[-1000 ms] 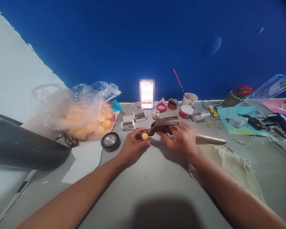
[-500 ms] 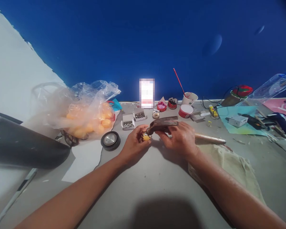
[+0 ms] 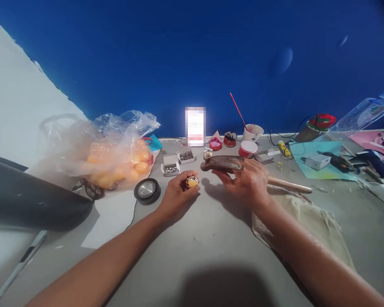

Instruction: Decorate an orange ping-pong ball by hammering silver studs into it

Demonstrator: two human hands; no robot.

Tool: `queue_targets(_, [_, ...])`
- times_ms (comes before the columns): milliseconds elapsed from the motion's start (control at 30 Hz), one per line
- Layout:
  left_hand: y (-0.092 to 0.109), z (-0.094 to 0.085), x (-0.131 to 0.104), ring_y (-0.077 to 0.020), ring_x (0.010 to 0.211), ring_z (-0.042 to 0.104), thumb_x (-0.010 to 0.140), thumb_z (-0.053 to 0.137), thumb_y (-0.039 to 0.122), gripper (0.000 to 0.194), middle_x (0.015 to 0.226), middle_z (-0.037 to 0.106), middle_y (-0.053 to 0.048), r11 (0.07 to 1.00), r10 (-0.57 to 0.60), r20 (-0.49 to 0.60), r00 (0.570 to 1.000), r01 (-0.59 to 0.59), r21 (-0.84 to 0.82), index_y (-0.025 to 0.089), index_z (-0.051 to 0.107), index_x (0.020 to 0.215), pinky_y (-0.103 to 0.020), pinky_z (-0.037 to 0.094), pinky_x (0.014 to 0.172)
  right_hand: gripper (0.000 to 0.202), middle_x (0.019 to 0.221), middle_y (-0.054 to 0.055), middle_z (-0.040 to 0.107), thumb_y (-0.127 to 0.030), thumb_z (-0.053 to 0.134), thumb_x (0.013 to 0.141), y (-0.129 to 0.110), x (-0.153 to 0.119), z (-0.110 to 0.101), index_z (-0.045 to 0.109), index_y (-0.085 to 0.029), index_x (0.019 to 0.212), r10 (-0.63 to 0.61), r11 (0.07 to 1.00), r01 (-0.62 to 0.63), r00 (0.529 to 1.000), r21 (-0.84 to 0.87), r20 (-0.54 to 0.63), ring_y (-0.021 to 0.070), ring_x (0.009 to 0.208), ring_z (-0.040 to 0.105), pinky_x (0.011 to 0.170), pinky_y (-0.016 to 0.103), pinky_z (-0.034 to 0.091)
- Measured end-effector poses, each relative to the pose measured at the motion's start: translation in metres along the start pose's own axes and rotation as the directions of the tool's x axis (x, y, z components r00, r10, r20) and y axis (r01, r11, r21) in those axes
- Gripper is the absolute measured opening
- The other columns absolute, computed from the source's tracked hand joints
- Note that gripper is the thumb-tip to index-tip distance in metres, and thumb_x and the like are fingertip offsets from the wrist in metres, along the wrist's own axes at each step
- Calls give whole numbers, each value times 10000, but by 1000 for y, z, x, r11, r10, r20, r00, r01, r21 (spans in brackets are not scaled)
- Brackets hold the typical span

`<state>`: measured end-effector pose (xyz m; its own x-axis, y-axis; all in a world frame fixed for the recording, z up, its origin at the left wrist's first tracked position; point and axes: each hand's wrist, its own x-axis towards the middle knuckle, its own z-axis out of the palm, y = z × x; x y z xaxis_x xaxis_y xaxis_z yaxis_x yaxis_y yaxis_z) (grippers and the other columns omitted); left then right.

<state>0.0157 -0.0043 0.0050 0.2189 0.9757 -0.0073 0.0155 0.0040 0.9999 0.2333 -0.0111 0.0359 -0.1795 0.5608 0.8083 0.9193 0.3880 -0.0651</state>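
My left hand (image 3: 178,192) is closed around a small yellow ball (image 3: 192,182) studded with shiny metal tacks. In my right hand (image 3: 251,181) is a hammer (image 3: 219,163), gripped near its head, the wooden handle sticking out to the right. The hammer head hovers just right of the ball, apart from it. Beyond my left hand stand two small open boxes of shiny tacks, a nearer box (image 3: 171,169) and a farther box (image 3: 187,157). Another studded ball (image 3: 208,154) rests past the hammer head. To the left lies a round black-and-silver object (image 3: 147,190).
A clear bag of orange-yellow balls (image 3: 128,160) and a dark cylinder (image 3: 35,194) occupy the left. Along the blue wall are a lit screen (image 3: 195,126), red tubs (image 3: 248,149) and a paper cup (image 3: 253,132). A beige cloth (image 3: 302,217) lies under my right arm.
The hammer head has moved off the ball, up and to the right. My left hand has turned the ball slightly, showing more tacks. The whole view has shifted a little.
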Motion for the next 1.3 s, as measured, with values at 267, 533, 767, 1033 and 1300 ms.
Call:
queue_targets(267, [-3,-3,8,-193,781,699,737,833,214,570,897,703,-30,956,-63,23,998,67,-286,196,632,1271,-327,573,667,113,756,46,715,-235,629,919,20,-4,14,716,-207,853,37,994,0,941,-111,336,188,668,571,656,335,277])
queue_targets(533, [-4,-8,11,-135,724,668,650,939,207,504,908,721,-22,938,-78,15,997,79,-337,167,669,1073,-251,548,618,72,837,57,718,-265,672,900,21,-7,21,716,-216,929,110,993,-66,832,-100,543,207,751,595,692,339,275])
queue_targets(767, [4,-9,7,-131,613,659,772,884,431,466,949,782,-119,885,-123,154,980,178,-431,142,642,1046,-225,503,519,136,939,44,703,-282,750,850,23,-4,25,708,-217,963,122,977,-210,716,46,688,199,842,597,701,309,321])
queue_targets(1033, [4,-11,10,-171,703,709,908,699,205,267,1010,777,-158,741,-202,208,957,288,-606,111,701,1158,-245,536,560,211,939,20,688,-282,793,823,30,-3,25,719,-216,1010,45,922,-312,674,228,737,194,893,600,760,291,397])
queue_targets(1300, [6,-13,14,-253,898,772,967,552,147,329,1202,749,-187,659,-266,219,939,343,-670,106,688,1265,-338,612,748,179,1067,106,725,-327,712,954,24,-2,23,729,-179,1052,-20,999,-17,725,47,689,269,1036,629,889,366,406])
